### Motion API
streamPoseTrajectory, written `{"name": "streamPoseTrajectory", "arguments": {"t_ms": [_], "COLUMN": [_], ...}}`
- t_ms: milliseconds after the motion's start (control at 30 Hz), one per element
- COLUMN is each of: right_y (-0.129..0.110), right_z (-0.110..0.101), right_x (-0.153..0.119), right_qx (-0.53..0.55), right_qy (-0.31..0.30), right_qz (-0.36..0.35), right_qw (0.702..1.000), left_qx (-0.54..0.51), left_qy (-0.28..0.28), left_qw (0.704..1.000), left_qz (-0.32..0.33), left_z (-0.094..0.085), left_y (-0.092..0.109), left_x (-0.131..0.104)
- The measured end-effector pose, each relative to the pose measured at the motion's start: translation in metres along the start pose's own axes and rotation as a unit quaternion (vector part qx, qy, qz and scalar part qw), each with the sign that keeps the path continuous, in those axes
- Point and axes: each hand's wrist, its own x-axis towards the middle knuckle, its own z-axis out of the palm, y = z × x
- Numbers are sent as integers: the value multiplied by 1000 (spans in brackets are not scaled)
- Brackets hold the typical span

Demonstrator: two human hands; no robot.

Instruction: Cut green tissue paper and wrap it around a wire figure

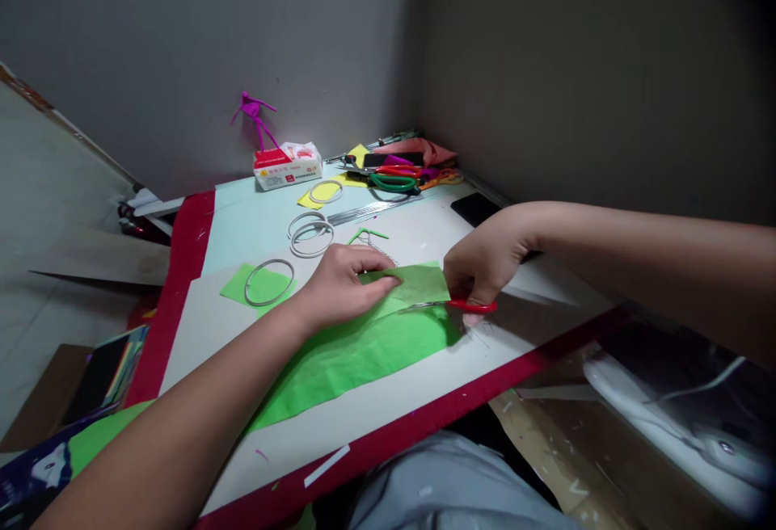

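Note:
A large sheet of bright green paper or thin cloth (357, 364) lies across the white table covering in front of me. My left hand (355, 283) pinches its raised upper strip between thumb and fingers. In my right hand (485, 263) are red-handled scissors (473, 306), gripped by the handle. Their blades point left and lie along the green sheet, under the lifted strip; whether the blades are parted I cannot tell. Left of my left hand, a pale ring (269, 282) rests on a small green square (234, 281).
More pale rings (311, 235) and yellow pieces (309, 197) lie farther back. A white and red box (288, 166) with a purple figure (255, 116) stands by the wall. Green-handled scissors (394, 182) sit in a pile at the back. A black phone-like slab (474, 208) lies behind my right hand.

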Motion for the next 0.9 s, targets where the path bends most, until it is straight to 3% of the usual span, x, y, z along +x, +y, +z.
{"name": "streamPoseTrajectory", "arguments": {"t_ms": [900], "right_y": [-3], "right_z": [-12], "right_x": [-1], "right_qx": [18], "right_qy": [-14], "right_qz": [-29], "right_qw": [999], "left_qx": [-25], "left_qy": [6], "left_qw": [999], "left_qz": [-18], "left_z": [-5], "left_y": [-6], "left_x": [-1]}}
